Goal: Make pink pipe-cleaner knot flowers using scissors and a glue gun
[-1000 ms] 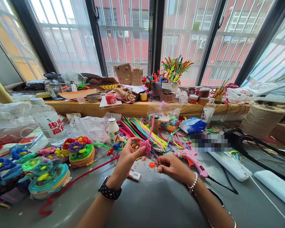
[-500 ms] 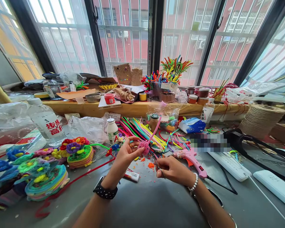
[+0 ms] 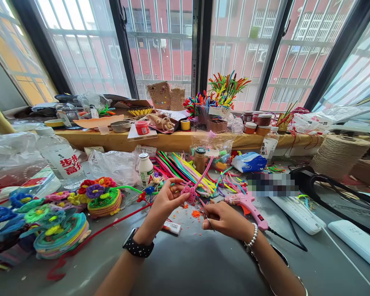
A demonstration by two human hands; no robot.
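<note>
My left hand [image 3: 166, 205] is closed in a pinch on a pink pipe-cleaner flower [image 3: 189, 193], which has curled petals and a long pink stem slanting up to the right. Close beside it, my right hand [image 3: 223, 218] grips a small pair of scissors [image 3: 204, 210]. The blades point up and left toward the flower's underside, and the fingers hide most of the handles. I cannot tell whether the blades touch the flower. Orange fluff clippings [image 3: 196, 214] lie on the table beneath. A pink glue gun [image 3: 249, 207] rests just beyond my right hand.
Loose coloured pipe cleaners [image 3: 179, 168] spread behind my hands, near a white bottle [image 3: 146, 170] and a brown jar [image 3: 200, 160]. Finished pipe-cleaner flowers [image 3: 52, 222] crowd the left. A power strip [image 3: 299, 216] and a twine spool [image 3: 337, 158] stand on the right.
The pink flower has turned slightly in my left hand, and its stem leans further right. My right hand with the scissors has barely moved.
</note>
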